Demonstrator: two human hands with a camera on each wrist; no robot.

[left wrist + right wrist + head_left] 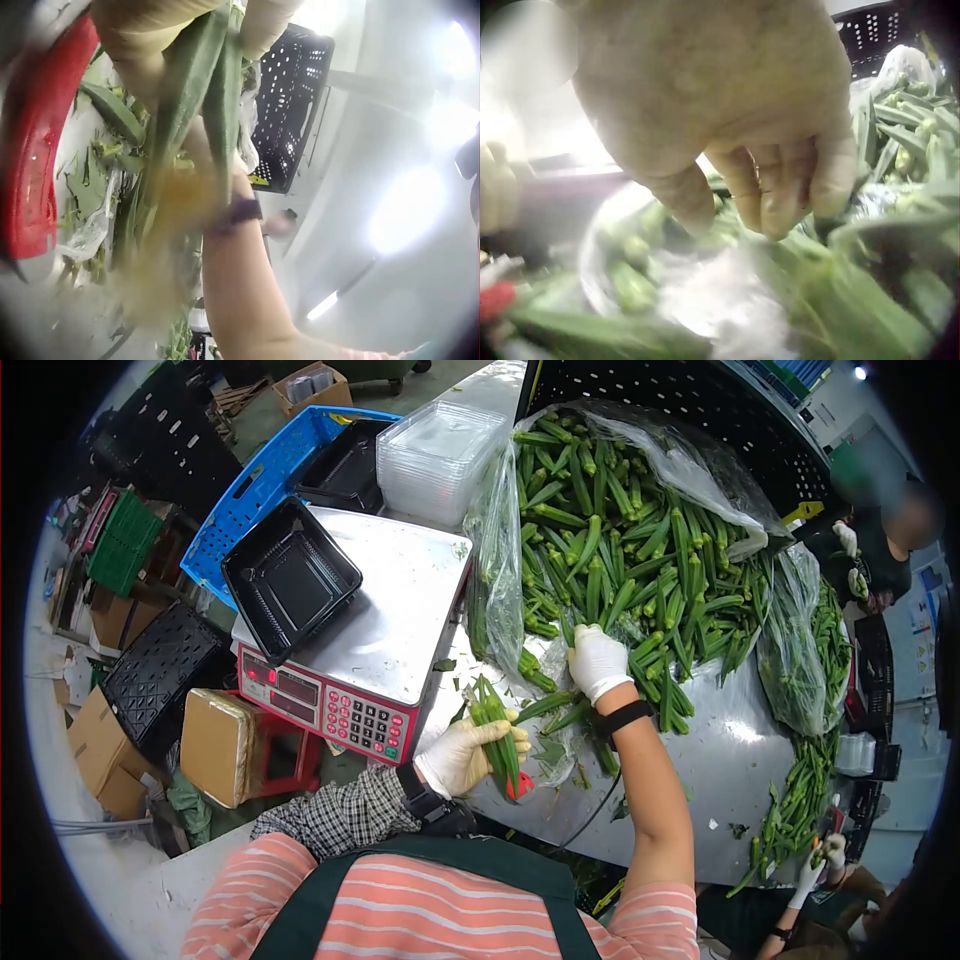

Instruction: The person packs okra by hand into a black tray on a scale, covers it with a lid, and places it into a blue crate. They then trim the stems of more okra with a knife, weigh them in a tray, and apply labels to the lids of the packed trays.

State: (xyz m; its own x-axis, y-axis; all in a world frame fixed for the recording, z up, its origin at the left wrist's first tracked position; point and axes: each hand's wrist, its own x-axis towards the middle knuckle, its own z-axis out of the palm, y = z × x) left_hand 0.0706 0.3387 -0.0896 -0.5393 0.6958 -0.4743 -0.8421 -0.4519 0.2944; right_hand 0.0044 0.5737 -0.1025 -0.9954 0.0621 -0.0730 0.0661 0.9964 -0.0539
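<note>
My gloved left hand (462,752) grips several long green okra pods (490,710) at the table's near edge, beside the scale. In the left wrist view its thumb and fingers close around the okra pods (193,82). Farther right, my gloved right hand (600,663) reaches to the near edge of a large okra heap (640,550) on a clear plastic bag. In the right wrist view, the fingers (780,187) bend down with tips right at the pods, the thumb apart from them.
A scale (390,600) at left carries a black tray (290,575). Behind stand clear plastic containers (440,450) and a blue crate (240,500). A red-handled object (45,150) lies near the left hand. Other okra (800,790) lies at right, near another person's gloved hands (815,870).
</note>
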